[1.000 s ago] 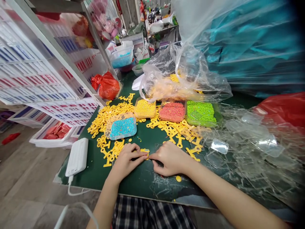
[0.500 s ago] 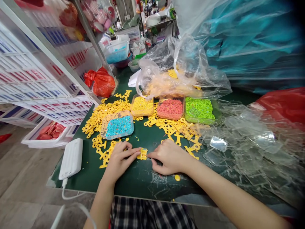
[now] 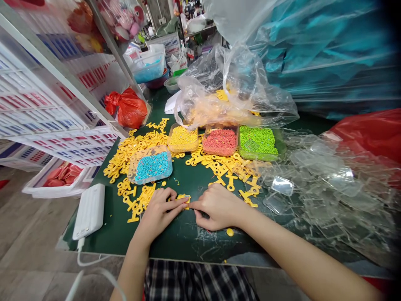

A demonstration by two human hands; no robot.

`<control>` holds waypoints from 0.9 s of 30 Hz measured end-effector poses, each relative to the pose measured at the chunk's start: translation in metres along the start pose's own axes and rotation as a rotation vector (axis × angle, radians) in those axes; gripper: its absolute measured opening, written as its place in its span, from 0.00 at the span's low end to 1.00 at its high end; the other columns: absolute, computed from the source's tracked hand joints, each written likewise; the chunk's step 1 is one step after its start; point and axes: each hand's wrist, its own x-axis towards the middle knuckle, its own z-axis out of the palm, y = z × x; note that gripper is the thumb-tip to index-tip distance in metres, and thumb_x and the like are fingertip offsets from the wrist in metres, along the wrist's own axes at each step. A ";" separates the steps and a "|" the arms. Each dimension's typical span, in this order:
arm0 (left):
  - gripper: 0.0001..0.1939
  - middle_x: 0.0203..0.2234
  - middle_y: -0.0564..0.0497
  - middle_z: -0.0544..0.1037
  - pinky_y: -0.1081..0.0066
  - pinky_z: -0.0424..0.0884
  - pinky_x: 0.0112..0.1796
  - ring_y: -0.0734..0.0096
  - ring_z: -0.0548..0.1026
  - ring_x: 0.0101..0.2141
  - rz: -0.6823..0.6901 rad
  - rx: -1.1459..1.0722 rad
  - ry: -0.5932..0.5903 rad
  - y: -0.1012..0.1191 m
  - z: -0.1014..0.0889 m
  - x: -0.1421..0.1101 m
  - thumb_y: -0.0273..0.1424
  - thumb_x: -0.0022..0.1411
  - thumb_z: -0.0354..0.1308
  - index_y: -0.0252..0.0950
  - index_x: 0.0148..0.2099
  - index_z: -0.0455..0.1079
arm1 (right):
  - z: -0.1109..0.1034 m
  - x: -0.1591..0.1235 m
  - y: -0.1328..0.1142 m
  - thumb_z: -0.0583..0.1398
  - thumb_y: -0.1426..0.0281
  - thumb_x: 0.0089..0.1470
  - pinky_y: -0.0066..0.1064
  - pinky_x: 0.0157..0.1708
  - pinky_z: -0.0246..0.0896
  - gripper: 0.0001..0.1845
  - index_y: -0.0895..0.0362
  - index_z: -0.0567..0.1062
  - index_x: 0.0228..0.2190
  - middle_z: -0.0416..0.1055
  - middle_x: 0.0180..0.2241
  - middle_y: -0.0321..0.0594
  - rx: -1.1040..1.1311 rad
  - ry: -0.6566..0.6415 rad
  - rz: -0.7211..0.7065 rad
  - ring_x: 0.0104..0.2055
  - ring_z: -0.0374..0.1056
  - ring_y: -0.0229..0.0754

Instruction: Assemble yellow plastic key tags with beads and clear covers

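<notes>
A small yellow plastic piece [image 3: 184, 200] sits between my hands, low over the dark green work board [image 3: 175, 240]. My left hand [image 3: 159, 211] has its fingertips on the piece's left side and top. My right hand [image 3: 219, 207] presses its fingertips against the right side, hiding part of the piece. Loose yellow plastic shapes [image 3: 139, 200] lie in heaps just beyond my left hand. More of these shapes [image 3: 225, 171] spread beyond my right hand. A round yellow piece [image 3: 229, 232] lies near my right palm.
Bead trays in blue [image 3: 153, 166], yellow [image 3: 183, 139], coral [image 3: 219, 141] and green [image 3: 257, 143] stand beyond the hands. Clear plastic sheets [image 3: 319, 188] are piled right, under a crumpled plastic bag [image 3: 234, 92]. A white power bank [image 3: 89, 211] lies left.
My fingers have closed further over the yellow piece, covering more of it. The head view has shifted slightly, moving the whole scene a little left and up in the frame.
</notes>
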 end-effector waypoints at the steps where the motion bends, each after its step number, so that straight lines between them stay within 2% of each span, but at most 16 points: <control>1: 0.14 0.29 0.51 0.68 0.68 0.61 0.34 0.68 0.66 0.32 -0.003 0.001 0.024 0.000 0.000 0.000 0.38 0.69 0.52 0.49 0.51 0.75 | 0.000 0.000 0.000 0.55 0.69 0.53 0.33 0.23 0.34 0.12 0.56 0.79 0.29 0.74 0.20 0.40 0.004 0.009 -0.003 0.21 0.64 0.39; 5: 0.14 0.29 0.51 0.68 0.68 0.61 0.34 0.69 0.66 0.31 0.005 0.021 0.104 0.000 0.001 0.001 0.36 0.69 0.52 0.46 0.50 0.76 | 0.000 -0.001 0.001 0.55 0.69 0.52 0.34 0.23 0.33 0.12 0.56 0.79 0.28 0.75 0.21 0.40 0.004 0.014 -0.011 0.21 0.64 0.38; 10: 0.13 0.30 0.50 0.69 0.69 0.62 0.33 0.69 0.66 0.33 0.076 0.067 0.022 0.006 0.001 0.004 0.35 0.69 0.52 0.46 0.51 0.76 | 0.001 0.000 0.002 0.55 0.69 0.53 0.33 0.23 0.33 0.13 0.57 0.78 0.26 0.75 0.21 0.41 0.005 -0.007 -0.002 0.21 0.63 0.38; 15: 0.14 0.38 0.49 0.73 0.65 0.64 0.39 0.66 0.68 0.38 0.127 0.158 0.032 0.011 0.000 0.004 0.34 0.70 0.51 0.48 0.52 0.75 | 0.001 0.000 0.002 0.54 0.68 0.53 0.34 0.23 0.33 0.13 0.57 0.78 0.25 0.75 0.21 0.42 0.011 0.006 0.005 0.21 0.63 0.38; 20: 0.12 0.46 0.48 0.73 0.64 0.66 0.41 0.64 0.68 0.42 0.114 0.183 0.121 0.004 -0.002 0.001 0.34 0.69 0.53 0.47 0.50 0.76 | 0.001 0.000 0.005 0.54 0.69 0.53 0.33 0.23 0.33 0.13 0.57 0.78 0.26 0.75 0.21 0.41 0.019 0.023 -0.002 0.20 0.61 0.37; 24: 0.12 0.43 0.48 0.74 0.65 0.68 0.40 0.64 0.70 0.42 0.039 0.149 0.236 0.003 -0.009 0.001 0.33 0.68 0.53 0.45 0.47 0.77 | -0.001 0.001 0.011 0.55 0.69 0.52 0.32 0.23 0.33 0.13 0.57 0.78 0.26 0.74 0.20 0.39 0.023 0.038 0.037 0.18 0.57 0.35; 27: 0.11 0.40 0.49 0.75 0.64 0.68 0.41 0.65 0.72 0.41 0.041 0.106 0.251 0.011 -0.020 0.014 0.34 0.68 0.53 0.44 0.46 0.77 | -0.004 0.001 0.014 0.55 0.68 0.52 0.32 0.23 0.34 0.13 0.56 0.77 0.25 0.74 0.21 0.38 0.010 0.045 0.062 0.19 0.58 0.35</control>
